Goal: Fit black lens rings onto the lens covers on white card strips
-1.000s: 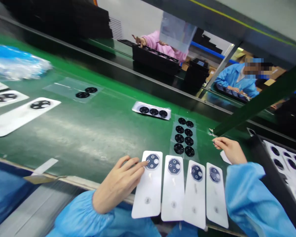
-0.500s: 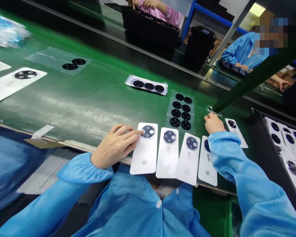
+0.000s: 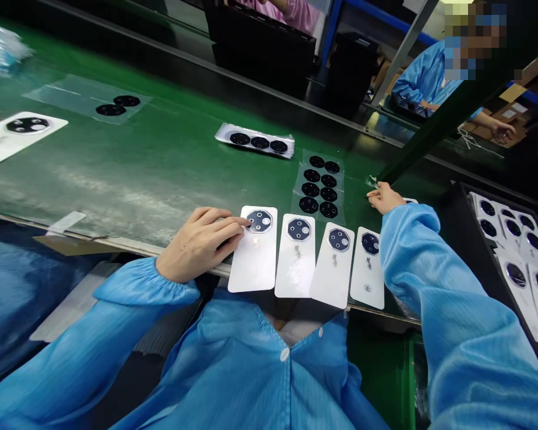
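Note:
My left hand (image 3: 201, 242) lies at the leftmost of several white phone back panels, fingers stretched out. Its index fingertip touches the dark octagonal camera piece (image 3: 260, 221) on that panel (image 3: 252, 266). To the right, a second panel (image 3: 295, 272), a third panel (image 3: 332, 275) and a narrower-looking fourth panel (image 3: 367, 280) line the bench edge, each with a dark camera piece. Near the foot of a green post, my right hand (image 3: 387, 197) has its fingers pinched together. A small dark tip shows at them; what it belongs to is unclear.
Behind the panels lies a clear sheet of black camera stickers (image 3: 319, 186), with a sticker stack (image 3: 255, 141) farther left. A black tray (image 3: 459, 230) of panels stands at right. The slanted green post (image 3: 430, 128) rises beside my right hand. Co-workers sit across the bench.
The view has shifted slightly. My right hand and sleeve have moved a little, and the sleeve now covers most of the panel at far right. My left fingertip stays on the leftmost panel.

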{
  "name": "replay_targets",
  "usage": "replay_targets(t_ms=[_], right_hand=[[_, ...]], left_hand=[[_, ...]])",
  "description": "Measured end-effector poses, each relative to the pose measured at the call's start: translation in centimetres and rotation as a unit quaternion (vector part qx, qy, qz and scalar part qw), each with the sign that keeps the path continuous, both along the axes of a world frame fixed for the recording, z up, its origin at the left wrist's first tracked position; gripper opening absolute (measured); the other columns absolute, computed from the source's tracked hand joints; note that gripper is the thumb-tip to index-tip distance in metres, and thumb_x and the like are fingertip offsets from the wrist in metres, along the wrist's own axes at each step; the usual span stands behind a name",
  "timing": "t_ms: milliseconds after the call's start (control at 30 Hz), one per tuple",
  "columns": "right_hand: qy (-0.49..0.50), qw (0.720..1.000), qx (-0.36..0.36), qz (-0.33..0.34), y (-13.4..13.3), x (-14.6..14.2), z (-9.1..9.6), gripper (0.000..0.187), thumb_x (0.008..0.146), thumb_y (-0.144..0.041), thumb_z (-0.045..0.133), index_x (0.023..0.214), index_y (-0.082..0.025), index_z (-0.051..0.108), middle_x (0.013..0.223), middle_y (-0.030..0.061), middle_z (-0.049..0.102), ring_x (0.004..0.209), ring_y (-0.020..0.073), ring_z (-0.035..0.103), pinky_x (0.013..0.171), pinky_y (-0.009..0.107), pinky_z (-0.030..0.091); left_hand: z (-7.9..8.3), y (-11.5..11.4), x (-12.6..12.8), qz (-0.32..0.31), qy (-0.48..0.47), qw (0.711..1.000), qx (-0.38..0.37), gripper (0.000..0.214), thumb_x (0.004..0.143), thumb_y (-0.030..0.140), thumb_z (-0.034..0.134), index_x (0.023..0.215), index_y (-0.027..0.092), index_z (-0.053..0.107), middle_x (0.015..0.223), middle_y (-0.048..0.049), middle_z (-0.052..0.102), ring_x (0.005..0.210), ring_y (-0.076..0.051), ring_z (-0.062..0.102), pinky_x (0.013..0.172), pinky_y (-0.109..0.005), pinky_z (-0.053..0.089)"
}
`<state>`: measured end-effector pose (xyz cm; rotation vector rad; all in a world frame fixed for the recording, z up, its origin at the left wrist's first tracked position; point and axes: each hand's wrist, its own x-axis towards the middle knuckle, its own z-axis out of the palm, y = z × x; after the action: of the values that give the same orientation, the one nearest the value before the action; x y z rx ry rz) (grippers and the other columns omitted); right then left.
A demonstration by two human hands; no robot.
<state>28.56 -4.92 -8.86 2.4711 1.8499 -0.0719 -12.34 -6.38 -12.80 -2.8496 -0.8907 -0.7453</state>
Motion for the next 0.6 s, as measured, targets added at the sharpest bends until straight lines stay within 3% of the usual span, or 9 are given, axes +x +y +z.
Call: replay_targets(t_ms=[133, 200, 333, 467, 600], right_hand=[[-0.012, 1.0, 0.018, -0.016, 0.9, -0.2, 0.0, 0.069, 0.08, -0.026, 0.053, 0.141, -0.012, 0.025, 0.133, 0.0171, 0.044, 0.106, 0.0289, 0.059, 0.089, 0.04, 0.046], [-0.018, 1.0, 0.013, -0.013, 1.2, -0.6, 0.3, 0.071, 0.078, -0.029, 0.056, 0.141, -0.015, 0.026, 0.14, 0.0168, 0.034, 0.106, 0.0297, 0.059, 0.09, 0.042, 0.045], [-0.031, 0.999, -0.023, 0.0, 0.6, -0.9, 2.0, 0.056, 0.078, -0.034, 0.058, 0.132, -0.022, 0.044, 0.139, 0.0117, 0.036, 0.107, 0.0303, 0.057, 0.092, 0.044, 0.044], [-0.064, 0.997, -0.021, 0.027, -1.7, -1.3, 4.6, 0.05, 0.084, -0.039, 0.049, 0.132, -0.024, 0.044, 0.147, 0.0091, 0.027, 0.11, 0.0369, 0.053, 0.087, 0.055, 0.045], [-0.033, 0.995, 0.016, 0.096, -5.4, -2.3, 7.4, 0.046, 0.087, -0.044, 0.045, 0.129, -0.025, 0.048, 0.142, 0.0066, 0.038, 0.104, 0.0308, 0.058, 0.081, 0.048, 0.049]], left_hand=[[0.0, 0.0, 0.0, -0.003, 0.004, 1.0, 0.002, 0.022, 0.092, 0.024, 0.04, 0.081, 0.02, 0.059, 0.106, -0.0042, 0.069, 0.091, -0.025, 0.058, 0.077, -0.04, 0.042], [0.0, 0.0, 0.0, -0.005, 0.006, 1.0, 0.001, 0.023, 0.092, 0.023, 0.039, 0.08, 0.019, 0.058, 0.107, -0.0045, 0.069, 0.091, -0.025, 0.058, 0.076, -0.04, 0.042], [0.0, 0.1, -0.1, -0.013, 0.008, 1.0, 0.003, 0.022, 0.092, 0.022, 0.04, 0.08, 0.019, 0.057, 0.108, -0.0042, 0.069, 0.091, -0.025, 0.057, 0.077, -0.04, 0.043], [-0.1, 0.2, -0.3, -0.016, 0.009, 1.0, -0.006, 0.021, 0.093, 0.023, 0.04, 0.081, 0.02, 0.057, 0.109, -0.0033, 0.068, 0.092, -0.025, 0.057, 0.077, -0.04, 0.043], [-0.2, 0.2, -0.4, -0.017, 0.005, 1.0, -0.014, 0.019, 0.092, 0.025, 0.041, 0.082, 0.021, 0.056, 0.109, -0.0029, 0.068, 0.091, -0.025, 0.058, 0.077, -0.041, 0.043]])
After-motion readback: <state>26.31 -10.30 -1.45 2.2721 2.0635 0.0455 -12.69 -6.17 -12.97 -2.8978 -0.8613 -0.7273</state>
